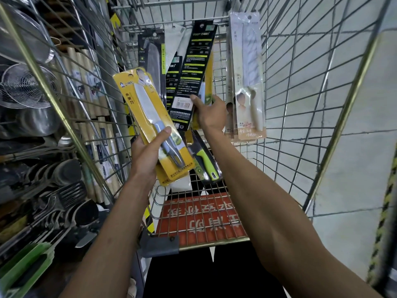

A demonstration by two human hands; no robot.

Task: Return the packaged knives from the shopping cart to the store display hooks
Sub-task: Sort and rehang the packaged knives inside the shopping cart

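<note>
Where the two bare forearms reach forward over the near rail of the shopping cart (pixel 225 241), a red flap (pixel 199 224) printed with pale characters lies behind the wire of the seat section. Just beyond it, the left hand (pixel 146 155) grips a yellow knife pack (pixel 146 108) by its lower part, thumb pressed across the front over the grey handle and fingers wrapped behind. The pack tilts up and to the left, and the edge of another yellow card shows just under it. Beside it on the right, lower in the basket, lies a green-handled knife pack (pixel 206 164).

Farther in, the right hand (pixel 211 114) holds a black knife pack (pixel 193 72) by its lower end, thumb on the front beside the barcode label and fingers curled behind. That pack stands nearly upright, its top toward the far end of the cart. Another dark knife pack (pixel 152 59) stands behind it to the left. Several pale knife packs (pixel 249 82) lean upright against the wire at the far right.

Outside the cart on the left, shelves carry green trays (pixel 28 265), metal spatulas (pixel 64 198) and wire strainers (pixel 25 87). On the right is grey tiled floor (pixel 354 168).
</note>
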